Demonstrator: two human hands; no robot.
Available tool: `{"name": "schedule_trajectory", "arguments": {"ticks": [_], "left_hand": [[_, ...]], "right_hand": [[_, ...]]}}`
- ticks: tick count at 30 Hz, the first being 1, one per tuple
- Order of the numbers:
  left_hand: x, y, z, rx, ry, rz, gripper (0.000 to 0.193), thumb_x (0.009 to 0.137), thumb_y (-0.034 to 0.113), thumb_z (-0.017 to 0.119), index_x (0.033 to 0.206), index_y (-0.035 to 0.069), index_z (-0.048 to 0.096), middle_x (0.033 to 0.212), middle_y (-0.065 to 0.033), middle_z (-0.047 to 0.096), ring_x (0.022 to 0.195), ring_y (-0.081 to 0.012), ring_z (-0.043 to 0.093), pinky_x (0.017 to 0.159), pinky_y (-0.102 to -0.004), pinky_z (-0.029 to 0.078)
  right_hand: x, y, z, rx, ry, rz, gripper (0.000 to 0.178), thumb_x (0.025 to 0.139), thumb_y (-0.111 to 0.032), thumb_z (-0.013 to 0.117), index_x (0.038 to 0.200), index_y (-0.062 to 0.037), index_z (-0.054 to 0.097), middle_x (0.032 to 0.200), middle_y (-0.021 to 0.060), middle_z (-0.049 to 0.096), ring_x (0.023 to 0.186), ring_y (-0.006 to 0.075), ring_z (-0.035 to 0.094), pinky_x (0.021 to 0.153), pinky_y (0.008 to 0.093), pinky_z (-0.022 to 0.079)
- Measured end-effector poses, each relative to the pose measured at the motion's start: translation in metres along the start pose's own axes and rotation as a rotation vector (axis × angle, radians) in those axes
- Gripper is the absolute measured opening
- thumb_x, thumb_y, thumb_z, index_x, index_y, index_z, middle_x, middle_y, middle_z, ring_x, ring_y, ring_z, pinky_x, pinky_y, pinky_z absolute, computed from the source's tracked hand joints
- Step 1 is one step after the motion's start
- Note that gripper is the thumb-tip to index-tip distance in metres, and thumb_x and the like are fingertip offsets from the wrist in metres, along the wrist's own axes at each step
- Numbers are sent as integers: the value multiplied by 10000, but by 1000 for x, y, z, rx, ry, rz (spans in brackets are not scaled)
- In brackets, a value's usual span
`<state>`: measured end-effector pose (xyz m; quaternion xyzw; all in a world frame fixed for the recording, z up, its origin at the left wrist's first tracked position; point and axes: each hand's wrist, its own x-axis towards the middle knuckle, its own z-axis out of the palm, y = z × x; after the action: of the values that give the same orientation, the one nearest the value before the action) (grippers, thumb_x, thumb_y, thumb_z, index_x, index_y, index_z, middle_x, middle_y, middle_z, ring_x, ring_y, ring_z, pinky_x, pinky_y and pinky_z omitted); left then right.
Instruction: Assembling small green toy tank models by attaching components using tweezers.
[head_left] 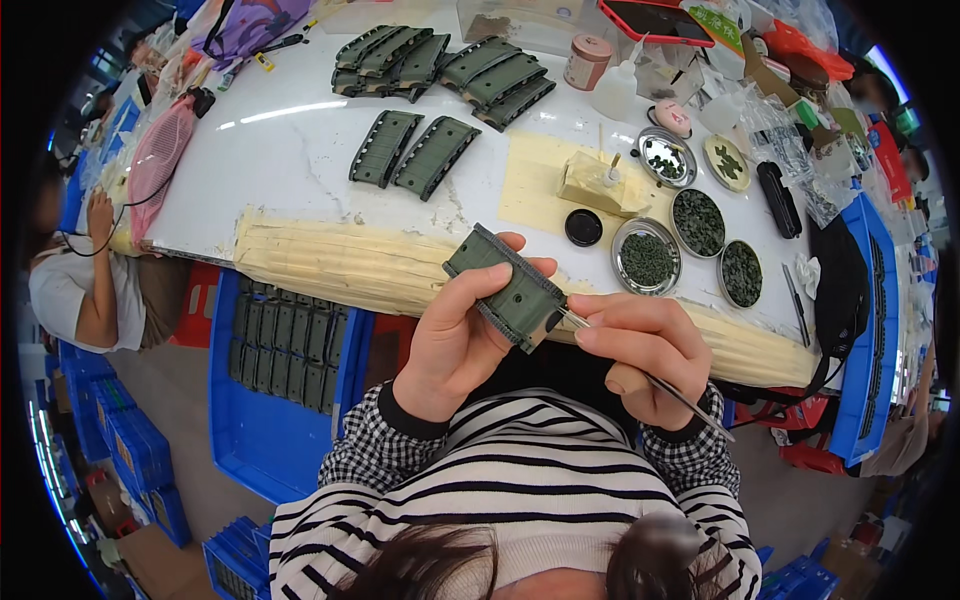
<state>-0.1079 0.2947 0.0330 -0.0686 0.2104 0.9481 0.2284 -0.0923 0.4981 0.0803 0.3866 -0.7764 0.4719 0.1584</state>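
Observation:
My left hand is closed round a curved dark green plastic piece with ridged edges, the thumb lying on its face. In my right hand is a pair of metal tweezers, their tips touching the piece's right end. Whether the tips grip anything is too small to tell. Two similar curved green pieces lie on the white table beyond my hands. Small dark green parts fill a round tin to the right, near a black round lid.
A cloth-like yellow padded strip runs along the table's front edge. Stacked green pieces lie at the back. A yellowish block holds a stick. At lower left, a blue crate contains more pieces. A person sits at left.

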Motion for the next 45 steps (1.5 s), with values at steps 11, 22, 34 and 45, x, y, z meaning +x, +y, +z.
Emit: {"name": "schedule_trajectory", "arguments": {"ticks": [11, 22, 34, 45], "left_hand": [[0, -2, 2, 8, 22, 14, 351, 915, 122, 569, 1250, 67, 479, 1156, -190, 620, 991, -246, 661, 805, -369, 585], [2, -2, 0, -20, 8, -33, 338, 901, 117, 557, 1226, 37, 507, 1064, -174, 656, 994, -252, 658, 839, -419, 577], [3, -5, -4, -7, -22, -46, 346, 919, 134, 564, 1248, 72, 480, 1143, -180, 626, 978, -255, 660, 753, -372, 583], [6, -4, -5, -3, -28, -97, 358, 911, 137, 572, 1246, 63, 472, 1123, -182, 626, 971, -272, 662, 747, -378, 583]], "right_hand": [[-3, -2, 3, -11, 8, 15, 164, 876, -35, 601, 1021, 6, 666, 1011, 137, 602, 994, 334, 672, 799, 362, 556], [2, 5, -8, 12, -81, -25, 206, 858, -136, 660, 1005, 6, 685, 961, 129, 627, 936, 309, 689, 732, 343, 560], [-2, 7, -9, 23, -55, -22, 305, 750, -82, 740, 1046, -27, 690, 1076, 124, 660, 920, 247, 670, 738, 317, 546], [1, 7, -15, -18, -123, -83, 308, 878, -264, 657, 996, 18, 692, 973, 144, 649, 894, 290, 691, 726, 336, 561]]}}
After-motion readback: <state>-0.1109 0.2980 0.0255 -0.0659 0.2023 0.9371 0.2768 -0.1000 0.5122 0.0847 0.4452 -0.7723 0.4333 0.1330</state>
